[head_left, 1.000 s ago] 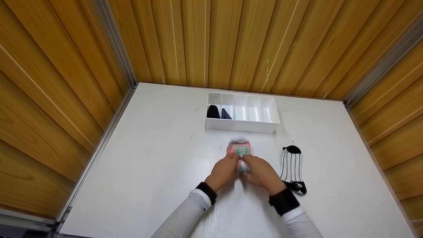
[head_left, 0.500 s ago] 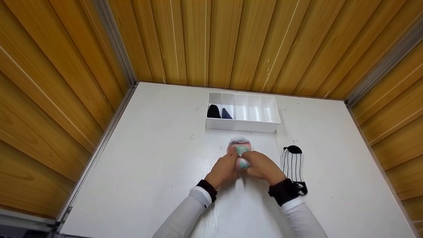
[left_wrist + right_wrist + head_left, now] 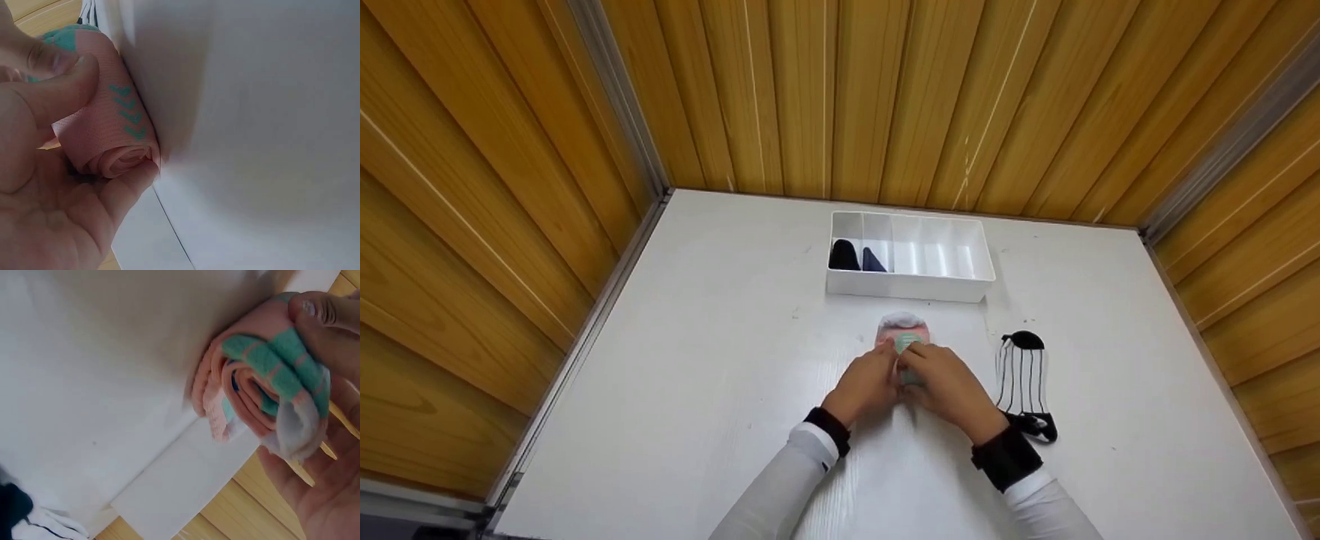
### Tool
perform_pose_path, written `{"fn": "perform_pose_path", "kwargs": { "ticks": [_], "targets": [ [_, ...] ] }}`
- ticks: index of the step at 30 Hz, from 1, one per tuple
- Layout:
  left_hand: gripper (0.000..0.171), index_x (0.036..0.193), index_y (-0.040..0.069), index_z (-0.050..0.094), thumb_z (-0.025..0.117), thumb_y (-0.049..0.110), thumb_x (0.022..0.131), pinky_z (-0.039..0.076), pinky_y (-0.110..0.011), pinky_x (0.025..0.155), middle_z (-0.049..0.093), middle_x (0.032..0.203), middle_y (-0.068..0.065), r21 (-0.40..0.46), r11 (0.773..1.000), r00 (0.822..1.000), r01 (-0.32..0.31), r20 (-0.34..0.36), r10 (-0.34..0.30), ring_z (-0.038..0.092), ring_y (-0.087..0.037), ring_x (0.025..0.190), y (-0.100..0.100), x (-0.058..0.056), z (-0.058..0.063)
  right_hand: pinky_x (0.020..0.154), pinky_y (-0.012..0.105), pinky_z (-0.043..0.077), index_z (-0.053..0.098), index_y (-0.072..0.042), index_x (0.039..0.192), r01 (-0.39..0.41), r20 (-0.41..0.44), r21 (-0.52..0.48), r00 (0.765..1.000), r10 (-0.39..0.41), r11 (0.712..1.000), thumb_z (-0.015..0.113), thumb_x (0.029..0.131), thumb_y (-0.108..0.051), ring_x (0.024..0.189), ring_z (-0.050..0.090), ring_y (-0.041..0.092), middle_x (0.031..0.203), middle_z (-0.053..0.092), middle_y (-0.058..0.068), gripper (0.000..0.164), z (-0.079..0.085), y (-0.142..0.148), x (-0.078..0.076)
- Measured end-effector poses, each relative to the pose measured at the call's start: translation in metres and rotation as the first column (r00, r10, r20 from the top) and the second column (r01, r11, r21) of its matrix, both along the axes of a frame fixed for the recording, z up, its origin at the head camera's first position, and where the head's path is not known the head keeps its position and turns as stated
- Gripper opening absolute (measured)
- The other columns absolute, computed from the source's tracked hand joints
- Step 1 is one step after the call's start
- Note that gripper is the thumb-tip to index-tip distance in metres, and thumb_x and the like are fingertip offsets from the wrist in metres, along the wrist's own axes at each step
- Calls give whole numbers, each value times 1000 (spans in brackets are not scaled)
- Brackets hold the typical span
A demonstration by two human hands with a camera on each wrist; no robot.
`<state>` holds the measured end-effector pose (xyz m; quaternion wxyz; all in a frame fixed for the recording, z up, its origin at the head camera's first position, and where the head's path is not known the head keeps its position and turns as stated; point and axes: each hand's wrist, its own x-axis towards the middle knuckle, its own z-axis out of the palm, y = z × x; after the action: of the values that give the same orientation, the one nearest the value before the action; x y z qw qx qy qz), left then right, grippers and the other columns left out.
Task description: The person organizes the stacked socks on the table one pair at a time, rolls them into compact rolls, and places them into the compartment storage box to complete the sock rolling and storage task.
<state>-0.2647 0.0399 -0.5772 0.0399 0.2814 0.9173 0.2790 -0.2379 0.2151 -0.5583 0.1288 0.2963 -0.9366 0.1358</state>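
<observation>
Left hand [image 3: 865, 384] and right hand [image 3: 954, 384] pinch the pink sock [image 3: 107, 118]; even pressure from both sides should roll it snugly.

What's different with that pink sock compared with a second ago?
The left hand and right hand have edged slightly forward along the partly rolled pink sock, their fingers covering more of its teal patch. Nothing was newly grasped or let go. The white divided box and black-and-white striped sock stayed put.
</observation>
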Motion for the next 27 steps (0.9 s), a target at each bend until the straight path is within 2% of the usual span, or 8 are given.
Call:
{"fn": "perform_pose_path", "kwargs": {
  "ticks": [4,7,12,16,20,23,25,27],
  "targets": [
    [35,122,5,66,69,19,89,50,-40,106,55,148,-19,-19,1000,1000,-10,-19,10,58,-31,133,2,-1,1,87,41,56,68,-11,104,19,20,-61,1000,-18,998,85,75,-6,101,69,25,106,72,3,34,-1,0,2],
    [42,123,9,68,76,25,85,55,-38,97,64,139,-11,-86,995,993,-59,-103,50,65,-27,123,5,1,4,89,43,56,69,-8,105,44,54,-80,998,-40,996,83,78,-5,102,71,28,108,74,7,31,1,0,1],
    [28,111,10,74,79,23,86,59,-35,68,69,111,-6,-171,961,950,-219,-262,170,67,-25,91,17,15,13,82,44,57,70,-13,102,86,141,-69,987,-76,994,84,79,-12,93,72,25,100,75,3,27,6,1,-2],
    [22,102,12,76,82,22,84,59,-34,65,67,98,-4,-196,943,932,-270,-301,204,64,-22,88,22,18,19,83,45,56,70,-14,104,103,164,-74,982,-89,992,83,80,-11,95,71,25,101,75,2,28,5,-1,-5],
    [16,96,15,78,80,26,84,59,-35,66,70,93,-1,-239,929,934,-281,-292,207,66,-21,85,24,12,22,98,44,51,66,-5,117,73,-18,13,997,-73,997,85,71,-3,110,65,30,112,71,9,50,-4,-3,5],
    [20,94,15,78,80,32,85,59,-37,66,72,91,0,-260,925,939,-276,-278,201,68,-22,85,25,9,25,104,45,47,64,1,121,119,-221,84,970,-98,989,87,64,-1,115,60,34,117,65,14,62,-16,-7,14],
    [26,93,14,78,80,38,84,60,-38,68,73,92,-1,-255,927,946,-275,-247,212,69,-22,87,24,6,27,102,47,47,67,0,119,168,-269,69,952,-143,983,87,64,0,112,59,35,116,65,14,59,-20,-10,15],
    [29,93,14,78,77,42,85,58,-38,73,74,93,-2,-269,920,945,-286,-238,225,69,-23,89,22,5,29,97,47,49,69,-4,115,209,-240,15,950,-199,978,85,66,2,106,60,34,111,65,11,52,-20,-14,13]
  ]
}}
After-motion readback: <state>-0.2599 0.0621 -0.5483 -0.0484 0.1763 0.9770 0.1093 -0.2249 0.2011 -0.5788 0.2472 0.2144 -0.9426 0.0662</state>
